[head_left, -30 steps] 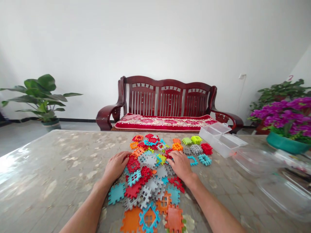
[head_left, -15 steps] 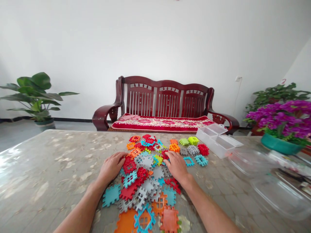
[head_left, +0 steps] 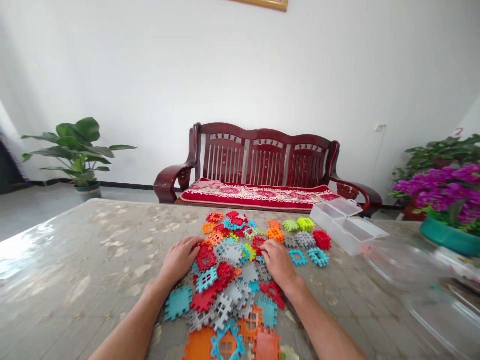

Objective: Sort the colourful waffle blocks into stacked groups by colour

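Observation:
Notched plastic tiles in red, grey, blue, orange and green lie in a loose heap down the middle of the table. My left hand (head_left: 182, 257) rests at the heap's left edge, its fingertips by a red window tile (head_left: 206, 257). On the other side, my right hand (head_left: 278, 261) touches a red tile (head_left: 258, 244) with its curled fingers; whether it grips the tile is unclear. Small sorted stacks stand beyond the right hand: orange (head_left: 275, 235), grey (head_left: 305, 240), red (head_left: 322, 239), blue (head_left: 318, 257) and yellow-green (head_left: 306, 224).
A clear divided box (head_left: 347, 232) stands open at the right, with transparent lids (head_left: 399, 262) near it. Farther right is a teal pot (head_left: 450, 237) of purple flowers. A wooden bench (head_left: 262, 160) with a red cover is behind the table (head_left: 93, 265).
The view has turned slightly left and tilted up, bringing a gold frame edge into sight at the top. My right hand's fingers are more curled over the red tile. The left hand looks nearly unchanged.

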A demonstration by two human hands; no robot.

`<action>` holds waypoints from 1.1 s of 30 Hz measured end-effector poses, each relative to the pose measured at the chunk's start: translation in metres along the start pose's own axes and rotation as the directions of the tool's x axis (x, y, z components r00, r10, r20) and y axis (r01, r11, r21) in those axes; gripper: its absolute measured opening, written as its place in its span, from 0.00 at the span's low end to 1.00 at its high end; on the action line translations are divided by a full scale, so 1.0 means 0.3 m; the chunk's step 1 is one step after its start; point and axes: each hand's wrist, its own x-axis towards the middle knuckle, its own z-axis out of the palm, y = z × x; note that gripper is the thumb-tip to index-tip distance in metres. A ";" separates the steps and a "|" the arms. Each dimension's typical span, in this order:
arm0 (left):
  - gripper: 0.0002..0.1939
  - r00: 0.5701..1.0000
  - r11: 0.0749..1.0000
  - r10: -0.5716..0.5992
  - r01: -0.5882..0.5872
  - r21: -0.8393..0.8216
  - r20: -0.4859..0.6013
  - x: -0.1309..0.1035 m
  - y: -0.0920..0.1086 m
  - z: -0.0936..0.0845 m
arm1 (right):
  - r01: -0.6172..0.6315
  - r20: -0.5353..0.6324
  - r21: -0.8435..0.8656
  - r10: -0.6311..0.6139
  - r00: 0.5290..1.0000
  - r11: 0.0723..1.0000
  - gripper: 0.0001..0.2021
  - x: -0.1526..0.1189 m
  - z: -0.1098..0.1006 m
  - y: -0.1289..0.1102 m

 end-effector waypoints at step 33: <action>0.19 1.000 0.999 -0.009 0.008 -0.031 -0.028 -0.005 -0.001 0.002 | -0.049 -0.119 0.359 0.098 0.988 0.932 0.19 -0.001 0.021 0.050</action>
